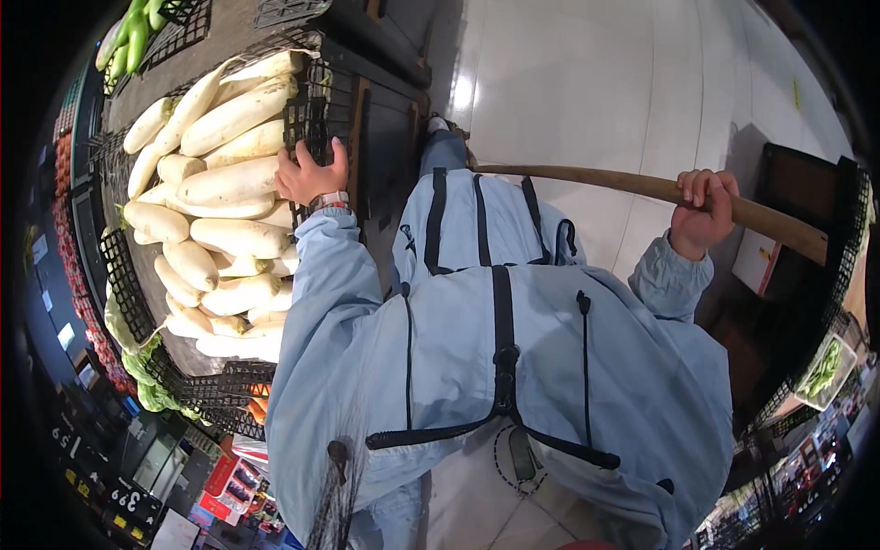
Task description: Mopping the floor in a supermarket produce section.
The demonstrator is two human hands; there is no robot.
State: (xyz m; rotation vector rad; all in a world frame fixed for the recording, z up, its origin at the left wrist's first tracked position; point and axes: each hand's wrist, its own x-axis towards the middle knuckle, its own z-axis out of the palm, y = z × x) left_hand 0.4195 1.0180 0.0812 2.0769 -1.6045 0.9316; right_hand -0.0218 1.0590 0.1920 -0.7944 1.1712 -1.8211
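One wooden bar (587,178), within curled right hand (704,211), left hand (312,177) loosely spread, on black crate (308,115)

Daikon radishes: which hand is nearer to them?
Left. The left hand is at the black crate's edge, just beside the daikon radishes; the right hand is closed around the wooden pole, on the body's far side.

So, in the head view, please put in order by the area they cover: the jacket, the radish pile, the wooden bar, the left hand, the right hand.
1. Jacket
2. Radish pile
3. Wooden bar
4. Left hand and right hand: too alike to rank.
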